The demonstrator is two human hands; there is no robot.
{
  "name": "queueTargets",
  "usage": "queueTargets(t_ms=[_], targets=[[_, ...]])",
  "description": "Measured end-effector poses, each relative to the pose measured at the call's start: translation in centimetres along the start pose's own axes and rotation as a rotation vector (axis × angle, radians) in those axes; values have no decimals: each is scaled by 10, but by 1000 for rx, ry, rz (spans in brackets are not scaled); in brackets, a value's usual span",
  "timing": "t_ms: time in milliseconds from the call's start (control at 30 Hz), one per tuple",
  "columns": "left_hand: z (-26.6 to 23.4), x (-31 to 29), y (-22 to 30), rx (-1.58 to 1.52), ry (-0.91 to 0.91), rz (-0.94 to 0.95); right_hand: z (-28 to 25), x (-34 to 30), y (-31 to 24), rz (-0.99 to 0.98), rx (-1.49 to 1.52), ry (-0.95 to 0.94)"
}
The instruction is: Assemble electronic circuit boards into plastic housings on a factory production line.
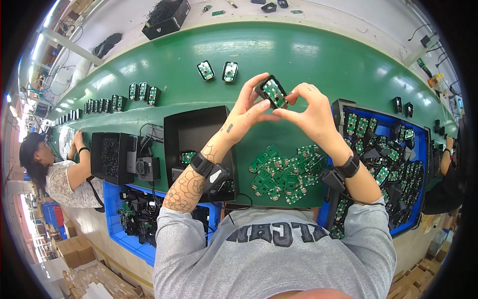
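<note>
Above the green table, my left hand (242, 113) is closed around a small black plastic housing (260, 90), tilted with its open face up. A green circuit board (273, 89) lies inside it. My right hand (318, 115) pinches at the board's lower right end, with thumb and forefinger close to the housing's rim; their exact contact is partly hidden. Beyond my hands stand two similar housings with boards in them, a left one (205, 71) and a right one (230, 72). Nearer to me, between my forearms, spreads a pile of loose green circuit boards (286, 172).
A black tray (194, 124) sits under my left forearm, beside a black bin of small dark parts (110, 157). On my right, a blue crate (424, 149) holds many boards and housings. Filled housings (143, 91) line the far left. Co-workers sit at left (69, 184) and right (443, 174).
</note>
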State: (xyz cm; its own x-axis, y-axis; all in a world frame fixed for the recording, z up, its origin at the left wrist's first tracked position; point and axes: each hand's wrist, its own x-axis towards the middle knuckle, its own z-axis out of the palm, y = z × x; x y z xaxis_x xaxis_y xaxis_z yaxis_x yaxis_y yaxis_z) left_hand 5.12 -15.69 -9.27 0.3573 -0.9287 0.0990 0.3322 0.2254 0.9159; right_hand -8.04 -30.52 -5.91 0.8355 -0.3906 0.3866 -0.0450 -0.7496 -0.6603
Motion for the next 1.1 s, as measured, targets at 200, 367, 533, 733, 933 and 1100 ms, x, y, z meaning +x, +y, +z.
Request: queueTargets(t_ms=[200,367,533,733,933,1100], targets=[[3,1,-6,149,7,8,2,0,-12,-71,-275,-72],[-5,-2,-6,131,99,-54,-9,7,-16,155,12,-284],[-1,2,-12,56,85,-60,10,18,29,244,580,-131],[-4,2,-9,65,75,-120,45,16,32,329,931,-266],[6,8,-12,285,30,-13,41,9,24,367,1081,-174],[-6,0,-25,259,167,-143,76,5,40,234,1091,-93]])
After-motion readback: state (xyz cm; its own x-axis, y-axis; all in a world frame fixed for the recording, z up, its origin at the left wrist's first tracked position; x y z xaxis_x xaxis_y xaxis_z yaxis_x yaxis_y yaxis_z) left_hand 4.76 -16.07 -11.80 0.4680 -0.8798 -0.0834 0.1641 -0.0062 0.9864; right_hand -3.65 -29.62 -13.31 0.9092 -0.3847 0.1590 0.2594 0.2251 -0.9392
